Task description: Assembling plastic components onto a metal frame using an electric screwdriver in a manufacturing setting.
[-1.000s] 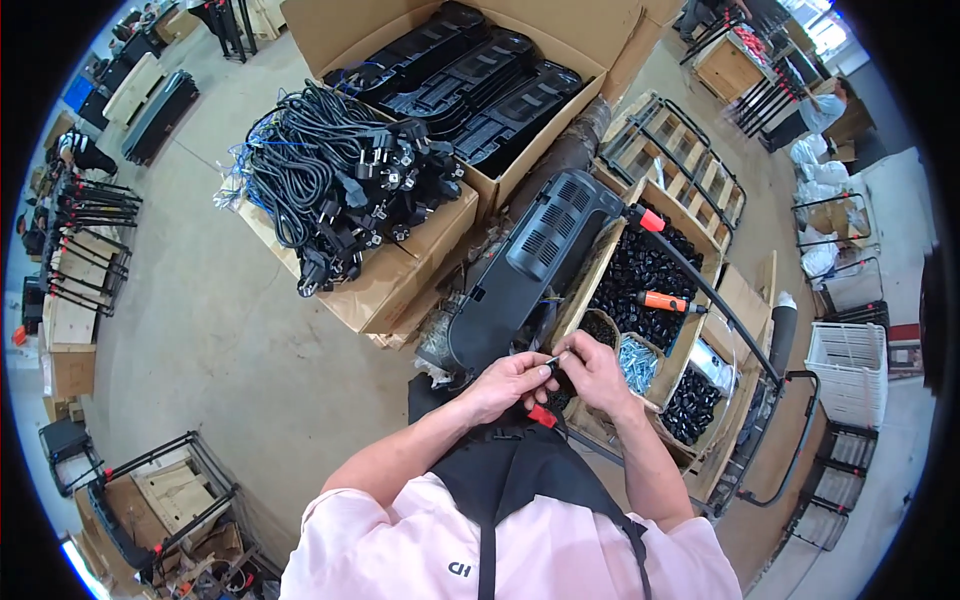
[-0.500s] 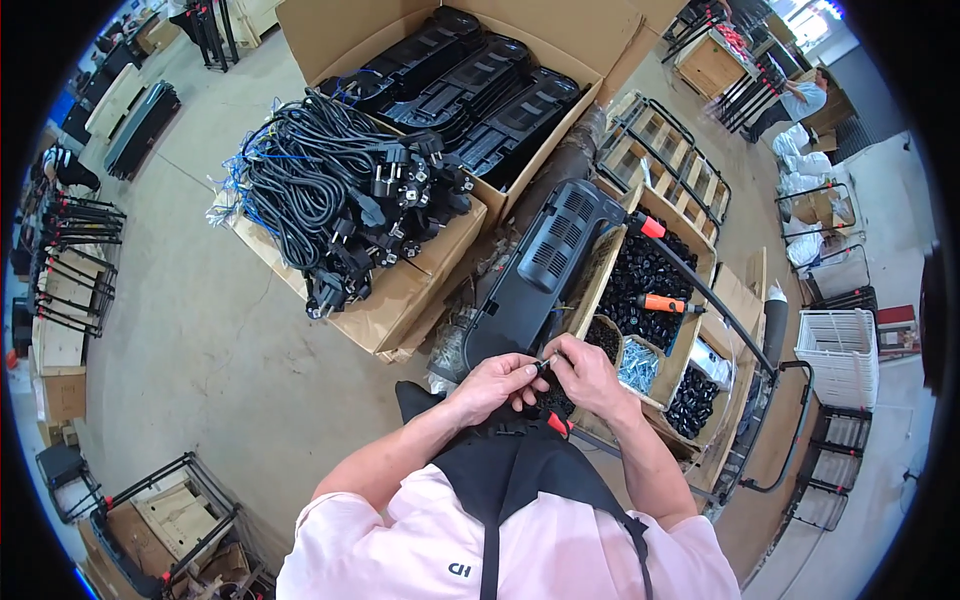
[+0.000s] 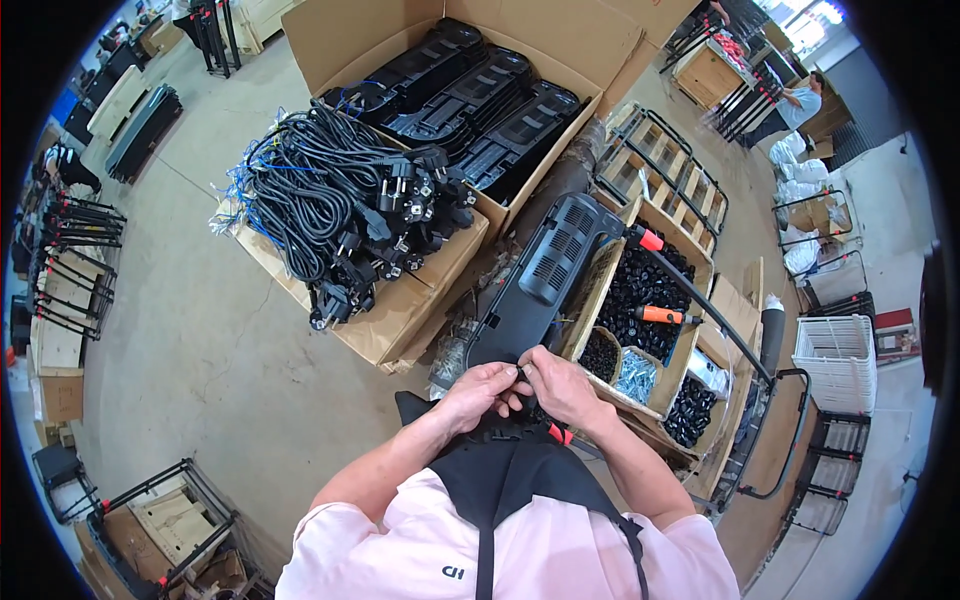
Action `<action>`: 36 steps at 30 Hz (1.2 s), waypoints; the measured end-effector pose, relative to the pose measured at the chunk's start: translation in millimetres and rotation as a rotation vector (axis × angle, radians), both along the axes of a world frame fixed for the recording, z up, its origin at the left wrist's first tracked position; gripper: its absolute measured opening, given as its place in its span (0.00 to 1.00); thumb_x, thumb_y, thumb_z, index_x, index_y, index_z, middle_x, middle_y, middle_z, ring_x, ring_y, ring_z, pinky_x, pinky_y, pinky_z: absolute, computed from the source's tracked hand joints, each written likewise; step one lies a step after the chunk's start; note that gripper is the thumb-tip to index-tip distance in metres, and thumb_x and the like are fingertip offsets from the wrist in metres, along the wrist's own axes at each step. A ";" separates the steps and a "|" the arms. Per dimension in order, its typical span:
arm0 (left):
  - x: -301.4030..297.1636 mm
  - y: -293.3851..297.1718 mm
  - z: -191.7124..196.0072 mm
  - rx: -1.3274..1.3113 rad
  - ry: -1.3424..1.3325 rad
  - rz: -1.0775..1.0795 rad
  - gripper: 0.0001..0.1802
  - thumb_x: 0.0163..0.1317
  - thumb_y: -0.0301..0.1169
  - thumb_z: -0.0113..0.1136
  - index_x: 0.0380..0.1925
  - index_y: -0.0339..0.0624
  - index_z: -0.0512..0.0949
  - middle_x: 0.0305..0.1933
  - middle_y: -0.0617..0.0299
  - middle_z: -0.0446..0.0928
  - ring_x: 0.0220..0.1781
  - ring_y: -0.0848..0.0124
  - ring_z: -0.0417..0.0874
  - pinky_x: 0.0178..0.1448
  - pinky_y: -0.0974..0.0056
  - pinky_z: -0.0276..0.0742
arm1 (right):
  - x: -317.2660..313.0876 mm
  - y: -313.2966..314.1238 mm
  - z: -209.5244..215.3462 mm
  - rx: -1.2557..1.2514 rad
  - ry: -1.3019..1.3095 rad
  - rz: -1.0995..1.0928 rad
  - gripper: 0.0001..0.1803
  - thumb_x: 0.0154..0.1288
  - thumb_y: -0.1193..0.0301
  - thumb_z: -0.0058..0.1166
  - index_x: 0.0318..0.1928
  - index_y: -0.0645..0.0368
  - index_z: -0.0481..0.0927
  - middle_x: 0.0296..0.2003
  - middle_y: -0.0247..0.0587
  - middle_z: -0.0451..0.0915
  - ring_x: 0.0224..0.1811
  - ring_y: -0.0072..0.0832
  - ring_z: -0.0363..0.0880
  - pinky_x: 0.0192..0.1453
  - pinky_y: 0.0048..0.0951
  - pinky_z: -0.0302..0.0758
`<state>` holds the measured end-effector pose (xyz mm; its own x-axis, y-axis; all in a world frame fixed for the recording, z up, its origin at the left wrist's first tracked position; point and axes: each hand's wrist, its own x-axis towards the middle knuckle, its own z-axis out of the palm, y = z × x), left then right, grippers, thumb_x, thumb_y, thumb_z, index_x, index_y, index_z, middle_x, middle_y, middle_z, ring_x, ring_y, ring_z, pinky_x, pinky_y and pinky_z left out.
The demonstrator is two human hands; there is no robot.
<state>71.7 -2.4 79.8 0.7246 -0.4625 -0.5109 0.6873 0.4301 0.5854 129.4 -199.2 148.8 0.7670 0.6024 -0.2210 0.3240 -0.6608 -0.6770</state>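
- Left hand (image 3: 480, 394) and right hand (image 3: 562, 388), bare, fingertips brought together in front of the black cloth apron (image 3: 500, 478), pinching a small dark piece (image 3: 520, 372) between them; its shape is mostly hidden.
- Just beyond the hands, a long black plastic housing with slotted vents (image 3: 550, 265), lying at a slant.
- Right of it, a compartmented pale wooden tray (image 3: 594, 300) with silvery-blue metal screws (image 3: 636, 377), glossy black small parts (image 3: 640, 272) and an orange cylindrical tool (image 3: 662, 315) lying on those parts.
- Farther left, bundled black power cords with plugs (image 3: 310, 200) on a brown cardboard box (image 3: 430, 290).
- Behind, an open brown carton (image 3: 535, 28) holding black moulded plastic covers (image 3: 510, 110).
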 end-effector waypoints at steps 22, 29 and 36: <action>-33.9 21.7 -1.7 0.053 -0.037 0.252 0.12 0.82 0.35 0.52 0.55 0.41 0.77 0.40 0.66 0.79 0.37 0.76 0.73 0.44 0.71 0.70 | 46.9 44.8 -45.6 0.117 -0.549 -0.089 0.17 0.62 0.66 0.70 0.51 0.53 0.88 0.32 0.41 0.81 0.34 0.41 0.85 0.39 0.40 0.82; -35.3 23.3 11.4 0.061 -0.075 0.302 0.15 0.78 0.29 0.57 0.61 0.38 0.76 0.48 0.63 0.78 0.47 0.73 0.79 0.54 0.68 0.76 | 55.6 56.2 -53.8 0.068 -0.541 -0.010 0.18 0.61 0.64 0.70 0.52 0.52 0.88 0.31 0.40 0.80 0.33 0.43 0.85 0.39 0.40 0.82; -31.2 27.3 -1.7 -0.080 0.021 0.338 0.17 0.77 0.27 0.61 0.63 0.37 0.76 0.57 0.59 0.80 0.55 0.70 0.83 0.63 0.64 0.81 | 48.2 59.5 -46.1 0.072 -0.422 -0.093 0.19 0.64 0.65 0.68 0.55 0.54 0.86 0.35 0.45 0.83 0.38 0.46 0.86 0.43 0.44 0.83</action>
<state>40.5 25.0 78.1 0.8335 -0.2369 -0.4991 0.5093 0.6796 0.5279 177.5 -139.6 102.7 0.8328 0.5290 0.1633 0.5235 -0.6563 -0.5434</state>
